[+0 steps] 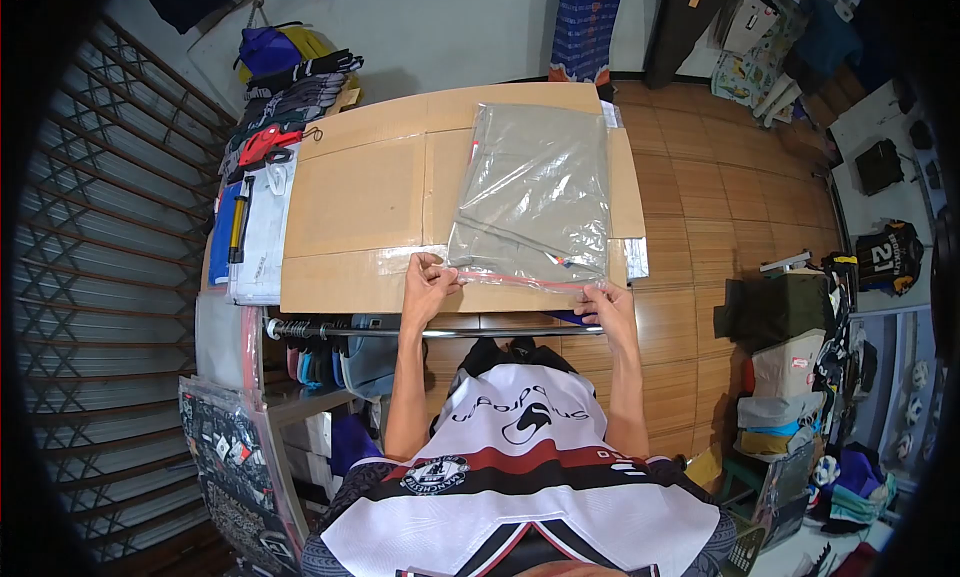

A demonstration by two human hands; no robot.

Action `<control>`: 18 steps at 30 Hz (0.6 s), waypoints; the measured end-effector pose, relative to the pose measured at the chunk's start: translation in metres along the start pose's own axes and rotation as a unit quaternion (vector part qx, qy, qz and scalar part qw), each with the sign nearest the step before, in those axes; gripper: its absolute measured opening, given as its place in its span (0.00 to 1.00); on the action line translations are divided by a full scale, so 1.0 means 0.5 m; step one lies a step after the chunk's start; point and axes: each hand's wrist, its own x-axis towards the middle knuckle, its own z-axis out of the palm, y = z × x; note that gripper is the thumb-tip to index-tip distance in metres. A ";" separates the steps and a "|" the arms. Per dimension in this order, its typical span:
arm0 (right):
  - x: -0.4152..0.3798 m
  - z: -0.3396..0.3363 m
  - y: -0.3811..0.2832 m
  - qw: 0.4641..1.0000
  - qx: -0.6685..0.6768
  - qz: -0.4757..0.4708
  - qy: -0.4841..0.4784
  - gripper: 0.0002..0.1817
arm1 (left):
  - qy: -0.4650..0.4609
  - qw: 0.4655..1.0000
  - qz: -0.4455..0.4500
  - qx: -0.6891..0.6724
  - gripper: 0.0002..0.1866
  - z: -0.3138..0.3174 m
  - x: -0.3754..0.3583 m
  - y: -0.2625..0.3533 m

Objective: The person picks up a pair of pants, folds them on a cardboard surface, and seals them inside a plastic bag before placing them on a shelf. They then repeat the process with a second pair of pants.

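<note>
A clear plastic bag [530, 192] with folded grey-green fabric inside lies flat on a sheet of brown cardboard [350, 192]. Along the bag's near edge runs a red seal strip [520, 279]. My left hand [430, 285] pinches the near left corner of the bag, its fingers closed at one end of the strip. At the near right corner, my right hand [608, 305] grips the same edge between thumb and fingers. A small coloured tag or label [562, 262] shows through the plastic near the strip.
Left of the cardboard are a red tool [268, 144], a black-and-yellow tool [238, 225] and piled dark textiles [300, 95]. A metal rail [470, 331] with hung clothes runs below the near edge. Stacked packages [790, 367] stand at right, beyond wooden-look floor tiles [690, 217].
</note>
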 end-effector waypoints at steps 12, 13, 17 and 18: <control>0.008 -0.001 0.026 0.997 -0.048 -0.049 0.022 0.14 | -0.009 0.999 0.046 0.017 0.20 -0.001 0.002 -0.030; 0.010 0.004 0.022 0.998 -0.046 -0.042 0.027 0.14 | -0.009 0.999 0.037 0.017 0.20 0.002 0.000 -0.028; -0.002 0.018 0.002 0.998 -0.048 -0.023 0.027 0.14 | -0.003 1.000 0.012 0.009 0.20 0.013 -0.008 -0.019; 0.002 0.017 0.008 0.999 -0.042 -0.018 0.025 0.14 | -0.003 1.000 0.010 0.006 0.20 0.014 -0.007 -0.021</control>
